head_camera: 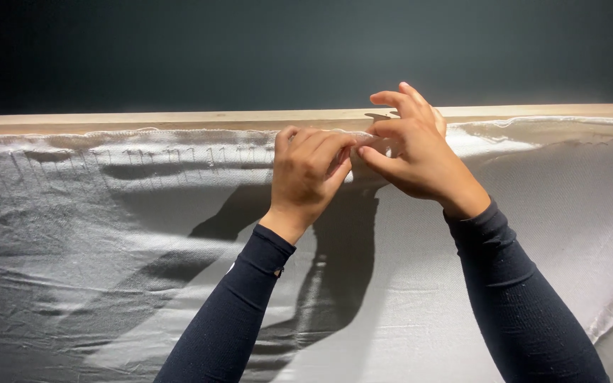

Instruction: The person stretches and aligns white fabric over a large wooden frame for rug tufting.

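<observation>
Wooden bar (179,117) is running across the full width, blocking the way beyond the white cloth (108,234). Both hands are crowding its middle edge. Cloth is lying open and unobstructed left, right and below.

Off-white woven canvas (143,234), pale wooden bar (179,117), dark teal wall (250,50).

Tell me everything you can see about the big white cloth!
The big white woven cloth is spread wide, filling most of the view. It looks coarse like canvas, wrinkled and slack, with shadows of the arms across it. Its frayed top edge runs along a long pale wooden bar, where a row of small staples shows on the left side. The left hand and right hand both pinch that top edge near the middle with their fingers.
</observation>
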